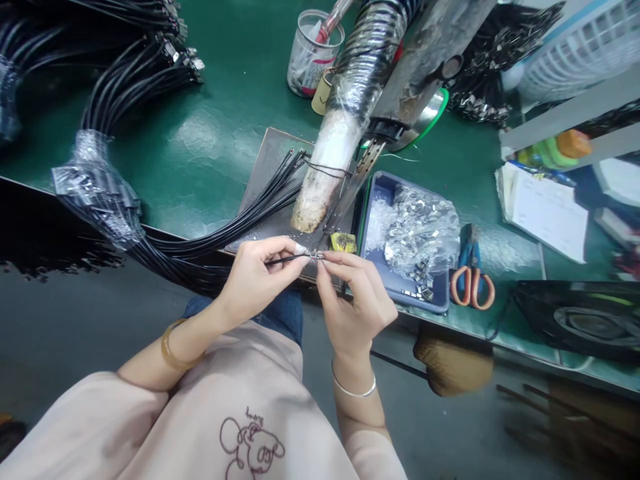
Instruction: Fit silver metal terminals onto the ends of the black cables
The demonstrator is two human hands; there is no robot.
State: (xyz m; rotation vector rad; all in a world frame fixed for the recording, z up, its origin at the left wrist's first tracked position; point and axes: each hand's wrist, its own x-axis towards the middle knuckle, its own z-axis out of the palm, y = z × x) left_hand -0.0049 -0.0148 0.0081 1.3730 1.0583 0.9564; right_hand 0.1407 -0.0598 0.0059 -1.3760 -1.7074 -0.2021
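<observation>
Black cable (287, 258) runs in from 9 o'clock, pinched near its end between the left hand's (257, 270) thumb and forefinger, probably to steady it. The right hand (357, 287) grips the small metal piece (319, 255) at that end by its fingertips, at 3 o'clock from the left; so fine a hold likely suits so tiny a part. White nozzle (325, 157) and what looks like a soldering iron (371, 157) point down at the work from 12 and 1 o'clock, presumably to keep both close. Near 3 o'clock on the counter (210, 153), the blue tray (443, 303) gathers loose metal bits within reach. Clear wrap (103, 183) at 10 o'clock seems to keep the cable bundle (200, 248) together.
</observation>
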